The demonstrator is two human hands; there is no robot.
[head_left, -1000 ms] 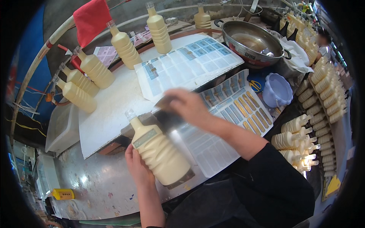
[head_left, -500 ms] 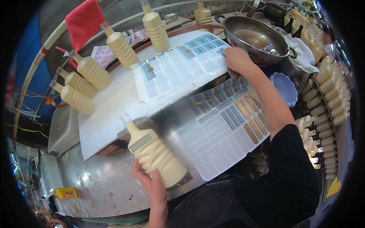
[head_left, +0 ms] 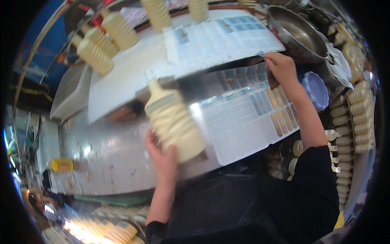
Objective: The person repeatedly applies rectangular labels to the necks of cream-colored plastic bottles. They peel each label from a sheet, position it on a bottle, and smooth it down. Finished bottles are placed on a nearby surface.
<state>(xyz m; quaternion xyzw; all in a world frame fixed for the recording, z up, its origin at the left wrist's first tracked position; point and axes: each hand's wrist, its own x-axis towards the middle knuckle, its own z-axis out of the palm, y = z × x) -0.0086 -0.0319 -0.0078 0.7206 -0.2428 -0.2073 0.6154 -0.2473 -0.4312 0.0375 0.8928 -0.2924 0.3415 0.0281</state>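
My left hand (head_left: pixel 161 157) grips the base of a cream-coloured ribbed plastic bottle (head_left: pixel 172 120) lying tilted on the shiny metal table (head_left: pixel 105 150), its capped neck pointing away from me. My right hand (head_left: pixel 281 69) reaches far to the right and pinches the corner of a label sheet (head_left: pixel 221 38) printed with small blue stickers. Between the hands lies a second sheet (head_left: pixel 252 118) with rows of gold and white labels.
Several filled cream bottles (head_left: pixel 109 34) stand on a white board (head_left: pixel 122 81) at the back. A metal bowl (head_left: pixel 298 34) and a blue lidded tub (head_left: pixel 317 89) sit far right. Rows of bottles (head_left: pixel 349 118) line the right side; more lie at lower left.
My right hand left the bottle, reached to the far right and took the corner of the label sheet. The bottle in my left hand shifted toward the centre.
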